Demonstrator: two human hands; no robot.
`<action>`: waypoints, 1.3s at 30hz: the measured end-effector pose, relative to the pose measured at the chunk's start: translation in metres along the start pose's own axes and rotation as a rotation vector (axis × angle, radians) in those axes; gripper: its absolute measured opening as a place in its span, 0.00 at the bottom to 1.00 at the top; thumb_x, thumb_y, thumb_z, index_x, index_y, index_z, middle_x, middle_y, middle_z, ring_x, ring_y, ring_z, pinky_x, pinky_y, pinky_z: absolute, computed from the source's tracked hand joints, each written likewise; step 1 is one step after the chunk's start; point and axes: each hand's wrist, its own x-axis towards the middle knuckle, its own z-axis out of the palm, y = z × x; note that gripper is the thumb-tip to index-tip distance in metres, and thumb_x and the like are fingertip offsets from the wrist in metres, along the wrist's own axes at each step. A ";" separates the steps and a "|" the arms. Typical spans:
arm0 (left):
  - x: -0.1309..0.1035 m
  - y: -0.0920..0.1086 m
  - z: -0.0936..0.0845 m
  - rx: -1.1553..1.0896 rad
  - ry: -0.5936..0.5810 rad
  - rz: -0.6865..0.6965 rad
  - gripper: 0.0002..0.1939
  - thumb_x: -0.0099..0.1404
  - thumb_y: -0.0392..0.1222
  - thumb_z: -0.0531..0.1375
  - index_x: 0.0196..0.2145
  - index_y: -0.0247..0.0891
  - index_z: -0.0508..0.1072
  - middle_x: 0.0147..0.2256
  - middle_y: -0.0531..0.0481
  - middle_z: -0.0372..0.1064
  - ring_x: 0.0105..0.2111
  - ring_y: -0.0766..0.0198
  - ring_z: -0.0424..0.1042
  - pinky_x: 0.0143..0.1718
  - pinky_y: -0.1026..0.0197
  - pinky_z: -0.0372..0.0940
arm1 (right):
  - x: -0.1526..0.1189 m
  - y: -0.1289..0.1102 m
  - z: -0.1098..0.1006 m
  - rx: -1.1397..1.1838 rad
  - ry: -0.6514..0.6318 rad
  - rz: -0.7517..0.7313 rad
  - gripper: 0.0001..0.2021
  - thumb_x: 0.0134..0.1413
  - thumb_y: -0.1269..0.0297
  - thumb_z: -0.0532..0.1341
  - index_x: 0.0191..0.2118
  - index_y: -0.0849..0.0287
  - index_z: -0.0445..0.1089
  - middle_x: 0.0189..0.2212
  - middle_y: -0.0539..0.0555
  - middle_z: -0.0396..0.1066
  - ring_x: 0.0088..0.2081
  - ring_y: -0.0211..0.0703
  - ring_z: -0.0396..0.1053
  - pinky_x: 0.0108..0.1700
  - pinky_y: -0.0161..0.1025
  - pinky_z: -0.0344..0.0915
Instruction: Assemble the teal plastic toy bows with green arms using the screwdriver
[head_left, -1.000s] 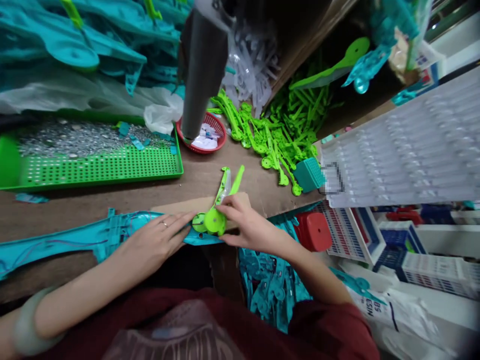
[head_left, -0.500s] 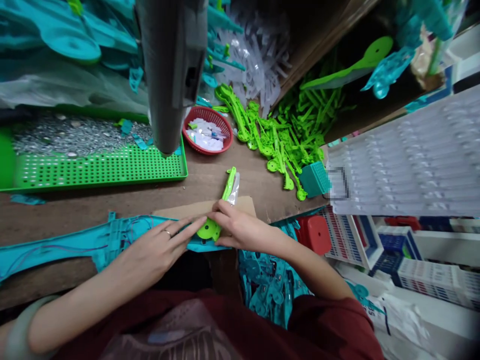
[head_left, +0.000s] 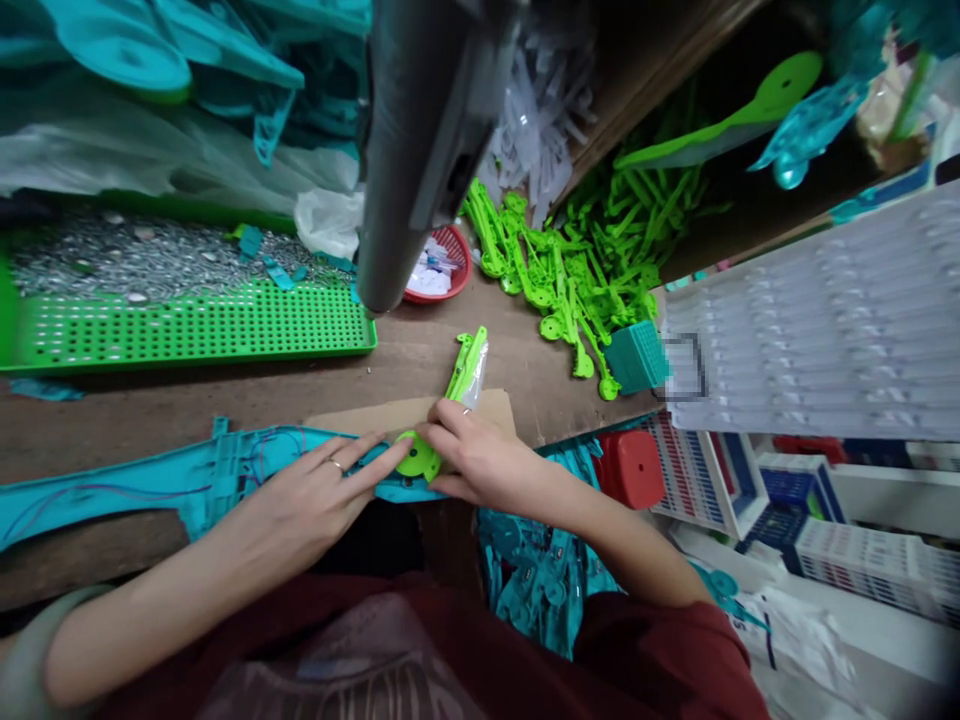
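Note:
A long turquoise plastic shell (head_left: 127,475) with thin wires inside lies along the table's front edge. My left hand (head_left: 322,485), fingers stretched out, rests over the shell, its fingertips at the round end of a bright green plastic part (head_left: 415,458). My right hand (head_left: 472,455) is closed on that green part, thumb at the near side and fingers on top. The part's long arm (head_left: 466,365), with a clear strip beside it, sticks out beyond my right fingers. Both hands partly hide the shell's right end. Brown cardboard (head_left: 495,408) lies under the work.
A grey post (head_left: 420,150) hangs over the table, in front of a red basket (head_left: 457,262). At left stands a green perforated tray (head_left: 225,330) of small metal pieces. Green plastic parts (head_left: 570,270) are heaped at the back right, near a teal block (head_left: 634,358).
The view has shifted slightly, so the grey post now hides more of the red basket. Both hands stay at the green part, whose long arm has turned slightly.

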 end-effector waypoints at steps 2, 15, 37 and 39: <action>0.001 0.000 -0.001 -0.001 0.013 0.009 0.24 0.63 0.24 0.49 0.49 0.31 0.79 0.69 0.40 0.55 0.57 0.44 0.68 0.56 0.43 0.63 | 0.000 0.004 0.001 0.054 0.013 0.019 0.23 0.56 0.63 0.69 0.53 0.66 0.65 0.49 0.62 0.62 0.46 0.50 0.67 0.48 0.49 0.72; -0.002 0.001 0.001 0.010 -0.026 0.031 0.25 0.62 0.25 0.51 0.51 0.34 0.78 0.68 0.43 0.56 0.61 0.41 0.64 0.56 0.42 0.63 | -0.008 0.019 -0.006 0.169 0.103 0.064 0.30 0.56 0.54 0.69 0.60 0.63 0.65 0.52 0.62 0.64 0.49 0.50 0.70 0.51 0.48 0.72; 0.007 0.000 -0.010 0.055 -0.026 0.017 0.26 0.62 0.24 0.49 0.54 0.26 0.76 0.66 0.33 0.60 0.57 0.45 0.67 0.55 0.46 0.64 | -0.001 0.007 0.047 0.152 0.480 -0.085 0.20 0.63 0.61 0.61 0.56 0.65 0.65 0.47 0.63 0.75 0.48 0.51 0.72 0.54 0.51 0.68; 0.006 0.000 -0.009 0.032 -0.036 0.014 0.25 0.62 0.25 0.50 0.53 0.28 0.77 0.66 0.36 0.60 0.57 0.45 0.67 0.55 0.46 0.64 | 0.000 0.007 0.053 0.181 0.542 -0.114 0.17 0.63 0.62 0.61 0.53 0.64 0.66 0.46 0.62 0.77 0.48 0.49 0.74 0.54 0.50 0.67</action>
